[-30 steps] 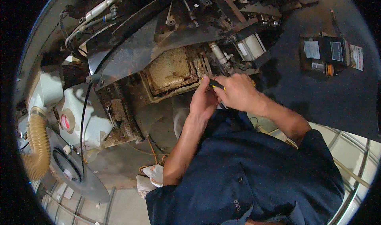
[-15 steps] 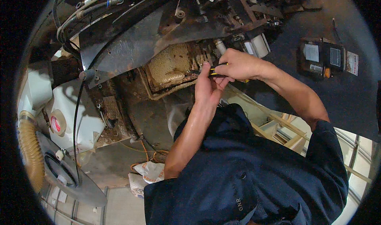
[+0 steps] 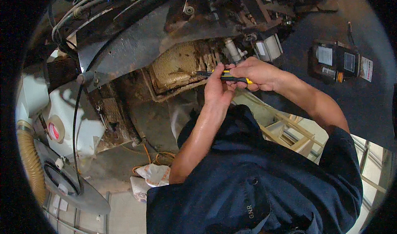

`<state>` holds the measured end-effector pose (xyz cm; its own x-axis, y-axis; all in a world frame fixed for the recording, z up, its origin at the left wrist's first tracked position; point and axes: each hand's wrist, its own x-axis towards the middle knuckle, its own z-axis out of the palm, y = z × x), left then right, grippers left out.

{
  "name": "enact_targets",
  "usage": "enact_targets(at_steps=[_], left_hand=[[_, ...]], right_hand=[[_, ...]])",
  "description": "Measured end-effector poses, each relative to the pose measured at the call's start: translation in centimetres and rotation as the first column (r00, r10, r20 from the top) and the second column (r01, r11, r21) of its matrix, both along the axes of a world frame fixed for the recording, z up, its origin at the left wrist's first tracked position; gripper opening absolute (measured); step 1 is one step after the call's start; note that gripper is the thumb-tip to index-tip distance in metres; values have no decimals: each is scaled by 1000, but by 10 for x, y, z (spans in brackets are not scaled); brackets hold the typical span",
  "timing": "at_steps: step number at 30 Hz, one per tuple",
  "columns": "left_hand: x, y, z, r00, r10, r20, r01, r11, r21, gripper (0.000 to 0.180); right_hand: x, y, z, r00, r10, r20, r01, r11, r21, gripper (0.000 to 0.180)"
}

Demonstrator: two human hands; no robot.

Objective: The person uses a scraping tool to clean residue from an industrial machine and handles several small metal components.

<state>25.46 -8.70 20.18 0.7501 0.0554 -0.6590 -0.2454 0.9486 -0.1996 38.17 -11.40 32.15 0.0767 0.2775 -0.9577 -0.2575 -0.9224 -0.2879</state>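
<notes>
My left hand (image 3: 216, 88) is closed around the front of a yellow-and-black utility knife (image 3: 227, 78), thumb along its upper side. From the right, my right hand (image 3: 261, 74) grips the rear of its handle, and the two hands nearly meet. The knife's dark, narrow front end points left, over a dirty, tan, textured panel (image 3: 173, 68) in a worn rectangular frame. Whether the tip touches the panel, I cannot tell. My fingers hide part of the handle.
A dark metal plate (image 3: 124, 48) slants above the panel. White pipe fittings (image 3: 232, 49) and a grey-white box (image 3: 271, 47) sit beyond my right hand. At left are a white tank (image 3: 78, 122) and a ribbed tan hose (image 3: 31, 161). A black device (image 3: 336, 60) lies far right.
My right hand has shifted slightly right along the knife, and more of its yellow-and-black handle shows. My left hand has stayed nearly in place.
</notes>
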Motion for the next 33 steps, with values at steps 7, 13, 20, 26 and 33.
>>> enact_targets(at_steps=[7, 13, 20, 26, 33], left_hand=[[1, 5, 16, 987, -54, -153, 61, 997, 41, 28], [1, -5, 16, 965, -122, -231, 140, 988, 67, 23], [-37, -16, 20, 906, -141, -399, 225, 959, 170, 19], [-64, -21, 35, 970, -14, -242, 88, 951, 298, 21], [-141, -21, 38, 932, 180, -315, -31, 905, 424, 19]], right_hand=[[-10, -19, -17, 988, -145, -54, 150, 982, 112, 27], [-18, -43, -20, 906, -399, -144, 411, 909, 66, 28], [-54, -78, -47, 735, -548, -400, 596, 803, -7, 26], [-55, -74, -36, 982, -79, -174, 128, 948, 291, 28], [-54, -5, -82, 442, -119, 889, -772, 454, 445, 21]])
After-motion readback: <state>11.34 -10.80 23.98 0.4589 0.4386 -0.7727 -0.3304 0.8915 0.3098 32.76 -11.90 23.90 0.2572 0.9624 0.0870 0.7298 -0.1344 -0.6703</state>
